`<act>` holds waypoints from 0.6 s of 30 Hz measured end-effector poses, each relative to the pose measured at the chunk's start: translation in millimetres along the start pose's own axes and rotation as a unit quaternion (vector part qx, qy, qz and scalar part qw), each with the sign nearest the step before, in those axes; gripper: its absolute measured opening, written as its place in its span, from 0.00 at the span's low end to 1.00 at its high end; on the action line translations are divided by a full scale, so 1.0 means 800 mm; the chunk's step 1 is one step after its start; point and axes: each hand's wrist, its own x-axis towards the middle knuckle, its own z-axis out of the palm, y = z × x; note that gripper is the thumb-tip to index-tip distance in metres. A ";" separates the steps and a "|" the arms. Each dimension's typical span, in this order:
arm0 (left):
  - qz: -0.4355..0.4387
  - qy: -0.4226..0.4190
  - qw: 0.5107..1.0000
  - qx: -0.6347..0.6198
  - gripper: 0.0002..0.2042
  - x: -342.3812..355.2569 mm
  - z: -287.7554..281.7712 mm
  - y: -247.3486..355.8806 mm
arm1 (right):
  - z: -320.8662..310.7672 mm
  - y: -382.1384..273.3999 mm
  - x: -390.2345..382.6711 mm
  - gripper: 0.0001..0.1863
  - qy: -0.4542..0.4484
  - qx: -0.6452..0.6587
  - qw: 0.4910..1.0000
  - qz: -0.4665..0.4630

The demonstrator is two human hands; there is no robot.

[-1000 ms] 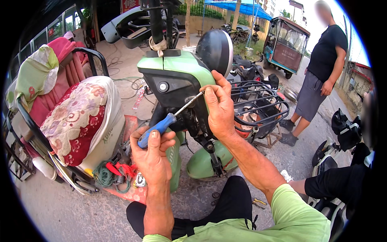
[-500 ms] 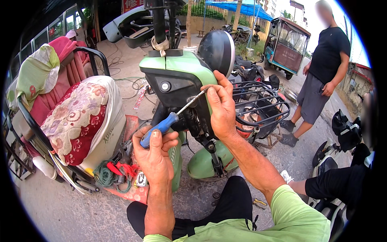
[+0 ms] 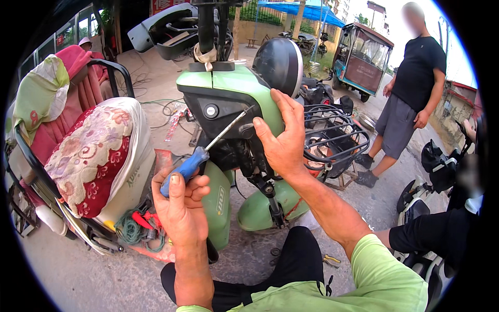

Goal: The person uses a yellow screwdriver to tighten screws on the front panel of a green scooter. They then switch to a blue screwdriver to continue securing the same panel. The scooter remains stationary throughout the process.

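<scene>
My left hand [image 3: 183, 208] grips the blue handle of a screwdriver [image 3: 185, 169] between thumb and fingers. The metal shaft slants up to the right, its tip in front of the black panel [image 3: 228, 108] of a green electric scooter [image 3: 224, 79]. A round key lock [image 3: 210, 111] sits in that panel, left of the tip. My right hand [image 3: 285, 136] is open, its fingers stretched along the side of the scooter's green front cover and its thumb apart, near the panel's lower right edge. I cannot tell how firmly it touches. A dark round headlight [image 3: 278, 67] sits behind my fingertips.
A cushioned three-wheeler seat [image 3: 88, 156] stands at left, with green cord [image 3: 130, 229] and red-handled tools beside it. A black wire basket [image 3: 335, 132] is on the right. Pliers [image 3: 331, 260] lie by my knee. One person [image 3: 416, 78] stands at right; another [image 3: 88, 47] is far left.
My right fingers have let go of the screwdriver's tip and spread against the scooter's cover. My left hand has moved down and left with the screwdriver.
</scene>
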 end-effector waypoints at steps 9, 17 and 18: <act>-0.020 -0.019 0.999 0.047 0.16 0.030 -0.025 0.023 | 0.002 0.022 -0.001 0.24 0.029 -0.041 0.995 -0.083; -0.033 -0.037 0.998 0.047 0.18 0.049 -0.039 0.019 | 0.005 0.035 0.003 0.23 0.023 0.029 0.996 -0.083; -0.037 -0.037 0.997 0.050 0.18 0.050 -0.039 0.019 | 0.004 0.037 0.002 0.23 0.020 0.023 0.996 -0.082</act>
